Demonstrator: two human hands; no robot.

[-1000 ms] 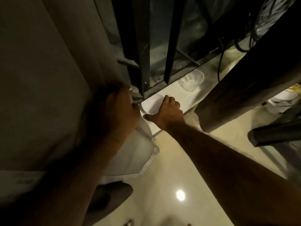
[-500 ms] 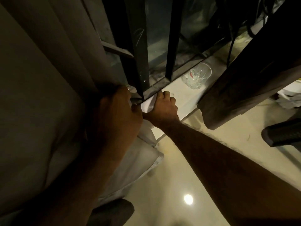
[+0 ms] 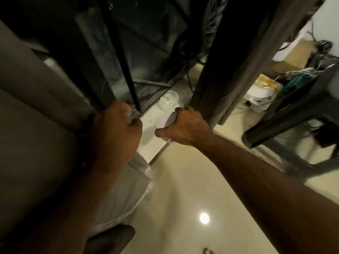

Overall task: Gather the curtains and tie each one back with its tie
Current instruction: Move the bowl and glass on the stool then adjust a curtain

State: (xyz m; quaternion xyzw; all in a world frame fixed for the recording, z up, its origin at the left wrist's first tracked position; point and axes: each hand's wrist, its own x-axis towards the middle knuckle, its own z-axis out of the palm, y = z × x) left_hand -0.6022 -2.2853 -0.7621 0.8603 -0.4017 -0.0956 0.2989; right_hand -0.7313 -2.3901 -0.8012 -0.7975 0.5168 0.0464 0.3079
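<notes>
Left of one glass [image 3: 169, 102], our left hand [image 3: 117, 131] clutches one curtain [image 3: 36, 134]; our right hand [image 3: 186, 126] grips one cup [image 3: 163, 121]; second curtain [image 3: 238, 70] right of glass.

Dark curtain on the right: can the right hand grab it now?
Probably not yet. The right hand is right beside the dark curtain with nothing between, but its fingers are curled round a white bowl, leaving no free grip.

Dim, warm indoor light. One hard glare spot [image 3: 204, 218] reflected on the glossy floor [image 3: 183, 184]. Window glass [image 3: 146, 43] and upper frame near black. Left curtain [image 3: 36, 143] in deep shadow, folds barely legible. Motion blur across the right side; straight lines bend toward the borders. Slight overall softness.
</notes>
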